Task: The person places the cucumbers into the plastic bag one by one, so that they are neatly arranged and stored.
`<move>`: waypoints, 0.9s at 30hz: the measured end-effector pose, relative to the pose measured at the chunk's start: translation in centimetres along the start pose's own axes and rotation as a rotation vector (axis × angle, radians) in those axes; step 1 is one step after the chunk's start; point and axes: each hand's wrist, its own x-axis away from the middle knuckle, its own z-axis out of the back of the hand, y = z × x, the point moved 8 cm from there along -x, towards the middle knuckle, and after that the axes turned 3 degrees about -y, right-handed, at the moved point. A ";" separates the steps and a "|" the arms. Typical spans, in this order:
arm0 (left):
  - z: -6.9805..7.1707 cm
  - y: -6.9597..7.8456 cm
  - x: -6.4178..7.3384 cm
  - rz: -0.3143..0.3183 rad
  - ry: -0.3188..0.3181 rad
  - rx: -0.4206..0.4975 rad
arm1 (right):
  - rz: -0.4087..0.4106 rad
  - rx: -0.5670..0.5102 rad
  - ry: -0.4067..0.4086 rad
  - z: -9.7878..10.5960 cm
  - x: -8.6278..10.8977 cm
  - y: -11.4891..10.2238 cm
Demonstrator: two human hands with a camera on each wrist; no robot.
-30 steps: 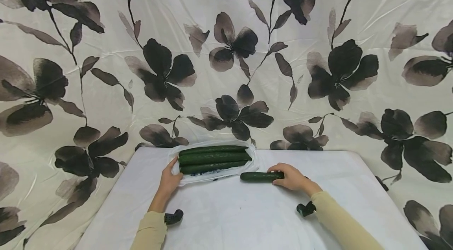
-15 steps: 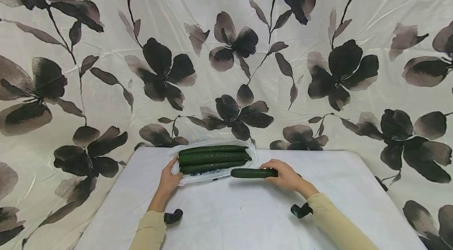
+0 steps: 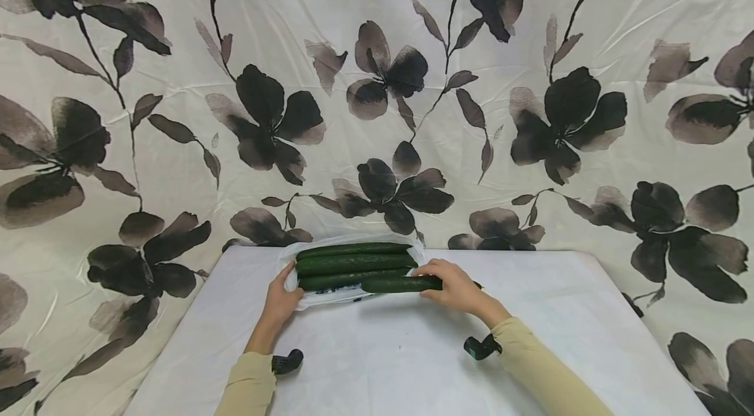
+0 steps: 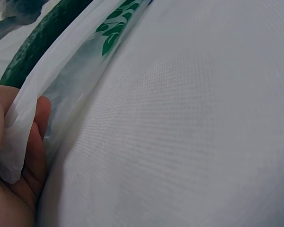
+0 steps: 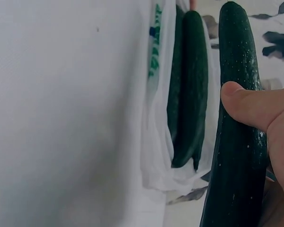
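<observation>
Three dark green cucumbers [image 3: 356, 264] lie side by side in a white plastic bag [image 3: 315, 299] at the table's back. My left hand [image 3: 281, 301] holds the bag's left end. In the left wrist view, the bag's edge [image 4: 20, 142] is pinched between thumb and fingers. My right hand [image 3: 456, 288] grips another cucumber [image 3: 394, 284] by its right end. This cucumber is raised above the bag's front right edge, its free end pointing left. The right wrist view shows my thumb [image 5: 241, 101] across the held cucumber [image 5: 236, 161], with the bagged cucumbers [image 5: 194, 90] beyond.
A white-covered table [image 3: 383, 364] extends under both arms. Behind it hangs a light cloth [image 3: 471, 161] with a dark flower print. Each wrist carries a small black camera, the left one [image 3: 287, 362] and the right one [image 3: 482, 346]. Green leaf print [image 4: 116, 35] marks the bag's side.
My right hand has lifted its cucumber off the table and carried it left, over the bag's front right edge. My left hand has stayed at the bag's left end.
</observation>
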 end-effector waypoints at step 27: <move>-0.1 0.4 -0.1 0.003 -0.027 -0.020 | 0.022 -0.009 -0.046 -1.3 -4.8 -2.5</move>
